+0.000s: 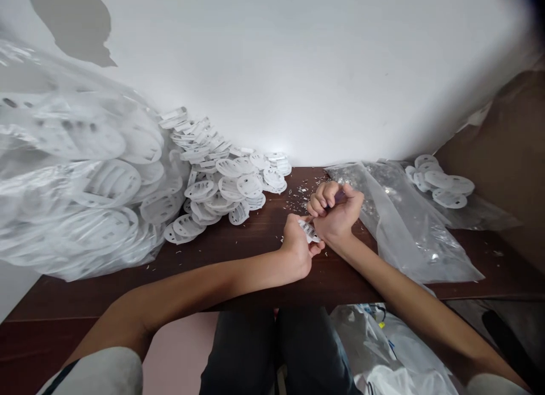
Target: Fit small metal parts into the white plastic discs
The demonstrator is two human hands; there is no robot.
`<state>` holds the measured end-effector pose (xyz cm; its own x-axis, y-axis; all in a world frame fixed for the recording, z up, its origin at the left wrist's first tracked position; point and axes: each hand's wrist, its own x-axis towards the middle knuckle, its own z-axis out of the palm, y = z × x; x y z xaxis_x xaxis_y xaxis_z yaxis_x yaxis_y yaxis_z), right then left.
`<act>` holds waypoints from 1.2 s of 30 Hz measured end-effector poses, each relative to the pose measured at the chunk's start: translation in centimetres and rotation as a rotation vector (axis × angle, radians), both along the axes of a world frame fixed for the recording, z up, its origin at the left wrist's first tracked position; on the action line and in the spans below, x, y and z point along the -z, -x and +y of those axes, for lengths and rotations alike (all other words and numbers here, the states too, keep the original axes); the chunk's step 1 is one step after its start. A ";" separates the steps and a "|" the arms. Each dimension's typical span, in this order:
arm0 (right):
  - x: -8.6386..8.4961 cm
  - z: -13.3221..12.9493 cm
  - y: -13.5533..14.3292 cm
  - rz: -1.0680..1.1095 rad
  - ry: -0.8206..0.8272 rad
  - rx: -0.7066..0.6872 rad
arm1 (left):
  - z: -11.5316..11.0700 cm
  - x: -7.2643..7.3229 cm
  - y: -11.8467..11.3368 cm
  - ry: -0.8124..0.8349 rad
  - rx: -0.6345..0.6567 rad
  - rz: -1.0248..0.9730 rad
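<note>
The white slotted piece [308,230] is clamped in the fingers of the left hand [298,250], about midway between the far and near edges of the surface [255,230]. Its long axis slants from the far left toward the near right, and the left hand is nearer, gripping from the left. The right hand [338,213] is just beyond and to the right, its fingers curled around a dark purplish thing [339,196], mostly hidden; whether its wrist touches the piece cannot be told. Pale scraps [298,197] lie near the far edge, between a heap of white discs [230,182] on the left and a flat clear bag [400,213] on the right
</note>
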<state>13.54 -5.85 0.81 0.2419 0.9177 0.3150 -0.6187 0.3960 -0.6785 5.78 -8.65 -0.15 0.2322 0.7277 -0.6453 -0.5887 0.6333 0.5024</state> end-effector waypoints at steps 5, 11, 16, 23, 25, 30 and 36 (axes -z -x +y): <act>0.0 -0.1 0.2 -0.004 -0.023 -0.010 | 0.1 0.0 0.2 0.029 0.009 -0.034; -2.0 -0.4 0.2 -0.043 -0.076 0.001 | 0.3 -0.6 0.8 -0.076 0.119 -0.096; -3.8 0.6 -2.1 -0.006 -0.080 0.178 | 2.0 -0.4 1.4 -0.196 0.220 -0.161; -1.8 3.3 -3.9 -0.296 0.112 0.120 | 6.5 -1.3 3.5 -0.872 0.090 0.283; -1.1 3.5 -3.7 -0.361 0.157 -0.010 | 7.2 -2.2 4.5 -1.196 0.072 0.500; 0.0 3.2 -3.1 -0.351 0.102 -0.189 | 7.6 -3.7 5.9 -1.585 0.138 0.762; 0.1 2.6 -3.3 -0.489 0.039 -0.002 | 7.6 -4.1 6.0 -1.612 0.117 0.655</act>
<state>16.87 -3.24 0.74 0.0723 0.9316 0.3563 -0.2245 0.3633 -0.9042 -0.18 -1.00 3.99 0.3446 0.6811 0.6460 -0.0392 -0.6771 0.7348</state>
